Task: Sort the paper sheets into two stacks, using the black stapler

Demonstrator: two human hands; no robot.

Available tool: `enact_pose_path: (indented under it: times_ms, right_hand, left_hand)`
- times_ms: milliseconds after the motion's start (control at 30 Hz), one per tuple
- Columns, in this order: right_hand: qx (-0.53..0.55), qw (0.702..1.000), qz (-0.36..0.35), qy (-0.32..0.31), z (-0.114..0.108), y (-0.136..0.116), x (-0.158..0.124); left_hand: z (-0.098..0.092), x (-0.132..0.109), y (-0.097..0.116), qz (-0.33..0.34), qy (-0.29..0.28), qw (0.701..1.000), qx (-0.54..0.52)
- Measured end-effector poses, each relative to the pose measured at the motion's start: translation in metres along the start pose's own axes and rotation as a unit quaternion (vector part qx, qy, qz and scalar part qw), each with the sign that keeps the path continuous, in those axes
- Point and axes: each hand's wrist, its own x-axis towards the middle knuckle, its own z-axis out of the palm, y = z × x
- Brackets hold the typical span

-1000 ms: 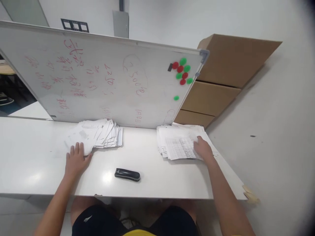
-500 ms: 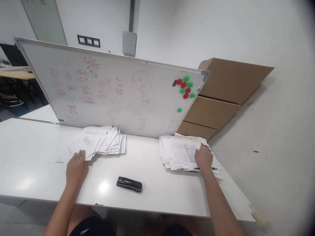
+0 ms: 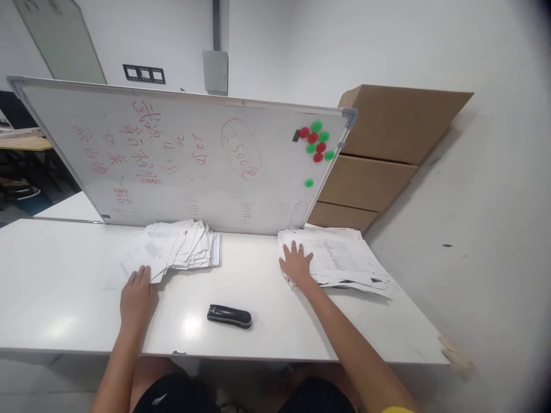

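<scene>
My left hand (image 3: 138,293) rests at the near edge of a fanned-out pile of white paper sheets (image 3: 185,244), its fingers lying on the lower corner of the leftmost sheets and its thumb hidden. On a second stack of papers (image 3: 344,255) to the right, my right hand (image 3: 297,263) lies with fingers spread, touching its left part. The top sheet there carries a printed table. Between the two piles, nearer to me, a black stapler (image 3: 229,316) lies on the white table (image 3: 253,287).
Behind the papers a whiteboard (image 3: 275,149) stands on the table, with red handwriting and several red and green magnets (image 3: 313,137). Cardboard boxes (image 3: 400,126) are stacked at the right, by the wall. The table's front edge runs just before my legs.
My right hand has moved left across the right stack, from its right side to its left side, and spread its fingers. My left hand stays at its pile. The view has shifted slightly.
</scene>
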Motion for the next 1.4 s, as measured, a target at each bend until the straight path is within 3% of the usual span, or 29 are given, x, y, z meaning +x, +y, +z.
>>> enact_pose_path:
  times_ms: [200,400,567,667,800,900,967,1033,1067,1167,1233,1333,1400]
  right_hand:
    - [0.016,1.0,0.021,0.003,-0.004,0.03,0.005]
    - [0.045,0.998,0.012,0.037,-0.016,0.045,0.001]
    - [0.089,0.984,-0.092,0.124,-0.027,0.011,-0.045]
    - [0.179,0.951,-0.194,0.159,-0.019,-0.02,-0.087]
    - [0.302,0.911,-0.249,0.134,-0.001,-0.045,-0.13]
    - [0.383,0.884,-0.246,0.104,0.007,-0.05,-0.15]
    - [0.457,0.858,-0.22,0.082,0.006,-0.054,-0.161]
    - [0.564,0.809,-0.165,0.032,-0.003,-0.062,-0.173]
    - [0.625,0.769,-0.135,-0.011,-0.009,-0.067,-0.179]
    - [0.768,0.618,-0.066,-0.152,-0.029,-0.084,-0.191]
    - [0.811,0.556,-0.025,-0.183,-0.035,-0.089,-0.193]
    - [0.825,0.537,0.018,-0.174,-0.03,-0.079,-0.19]
    - [0.821,0.545,0.018,-0.171,-0.02,-0.062,-0.187]
  left_hand:
    - [-0.005,0.001,0.008,0.013,0.001,1.0,0.005]
    - [-0.014,-0.002,0.021,0.084,-0.042,0.996,-0.003]
    - [-0.02,-0.022,0.034,0.129,-0.048,0.99,-0.037]
    - [-0.02,-0.034,0.04,0.159,-0.077,0.983,-0.057]
    - [-0.025,-0.036,0.038,0.223,-0.115,0.965,-0.08]
    - [-0.044,-0.034,0.044,0.258,-0.059,0.962,-0.071]
    - [-0.064,-0.036,0.06,0.266,0.025,0.962,-0.054]
    - [-0.085,-0.042,0.087,0.267,0.1,0.957,-0.045]
    - [-0.094,-0.048,0.104,0.275,0.119,0.953,-0.049]
    - [-0.107,-0.071,0.158,0.338,0.102,0.93,-0.102]
    - [-0.106,-0.086,0.185,0.371,0.09,0.913,-0.142]
    - [-0.098,-0.103,0.202,0.4,0.031,0.898,-0.18]
    - [-0.094,-0.109,0.199,0.412,-0.071,0.885,-0.205]
